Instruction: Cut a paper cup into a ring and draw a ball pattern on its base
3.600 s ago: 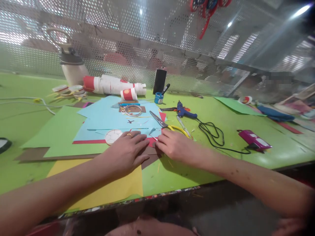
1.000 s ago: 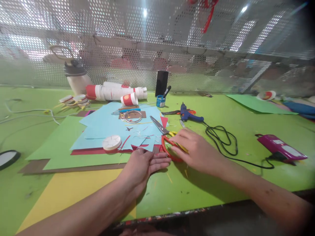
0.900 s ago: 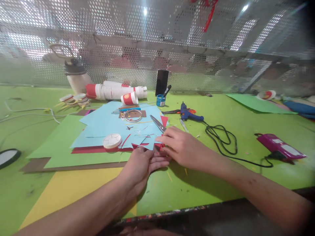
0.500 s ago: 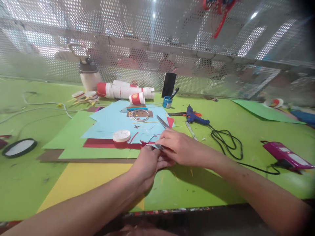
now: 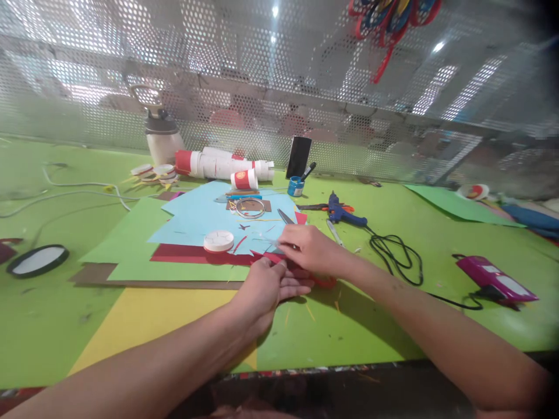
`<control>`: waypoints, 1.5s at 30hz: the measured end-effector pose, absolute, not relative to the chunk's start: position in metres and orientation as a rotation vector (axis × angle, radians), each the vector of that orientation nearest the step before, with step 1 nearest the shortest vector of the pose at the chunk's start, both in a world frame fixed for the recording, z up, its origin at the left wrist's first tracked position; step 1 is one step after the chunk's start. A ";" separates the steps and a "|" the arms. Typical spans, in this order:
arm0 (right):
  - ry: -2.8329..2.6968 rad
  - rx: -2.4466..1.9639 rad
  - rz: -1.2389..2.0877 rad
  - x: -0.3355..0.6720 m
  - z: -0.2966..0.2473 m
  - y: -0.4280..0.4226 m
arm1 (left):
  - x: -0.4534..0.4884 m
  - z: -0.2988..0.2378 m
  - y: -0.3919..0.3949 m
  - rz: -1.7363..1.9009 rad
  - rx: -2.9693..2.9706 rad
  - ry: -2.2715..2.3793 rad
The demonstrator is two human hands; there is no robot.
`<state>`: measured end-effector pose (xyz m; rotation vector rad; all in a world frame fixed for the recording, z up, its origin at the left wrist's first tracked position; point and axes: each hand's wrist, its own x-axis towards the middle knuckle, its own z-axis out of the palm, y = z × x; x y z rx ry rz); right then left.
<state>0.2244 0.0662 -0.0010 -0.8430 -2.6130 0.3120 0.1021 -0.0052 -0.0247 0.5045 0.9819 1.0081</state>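
Observation:
My left hand [image 5: 271,282] rests palm up near the table's front, fingers stretched to the right and thumb raised. Just above it, my right hand [image 5: 311,247] is closed in a pinch; a small pale piece shows blurred at its fingertips, too unclear to name. Scraps of red paper [image 5: 268,255] lie behind the left fingers. A pointed metal blade [image 5: 285,216] sticks out beyond the right hand, and an orange-red handle [image 5: 325,282] shows beneath its wrist. Left of the hands sits a white paper-cup base with a red rim [image 5: 219,241], marked with lines.
Light-blue paper [image 5: 183,224] covers green and brown sheets. Behind stand a paper cup [image 5: 244,179], a cup tube [image 5: 218,165], a blue paint jar [image 5: 296,186] and a phone [image 5: 299,157]. Rightward are a blue glue gun [image 5: 345,210], its cable and a magenta power strip [image 5: 495,279].
My right hand has lifted slightly off the left, fingertips drawn away with the pale piece. The left fingers have spread out more. The whole view has shifted a little.

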 end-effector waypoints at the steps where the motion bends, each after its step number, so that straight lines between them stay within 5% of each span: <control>1: -2.557 -0.877 0.350 0.221 0.000 0.070 | 0.102 -0.024 -0.005 1.005 0.504 0.985; 10: -2.087 -1.045 0.683 0.199 0.030 0.103 | 0.102 -0.023 -0.005 0.995 0.498 0.987; 26: -2.508 -0.949 0.611 0.233 0.029 0.052 | 0.100 -0.022 -0.005 1.005 0.476 0.960; 35: -2.579 -1.443 0.201 0.298 0.007 0.056 | 0.100 -0.024 -0.005 1.012 0.488 0.965; 45: -2.591 -1.723 0.354 0.282 -0.003 0.056 | 0.100 -0.025 -0.005 0.974 0.510 1.008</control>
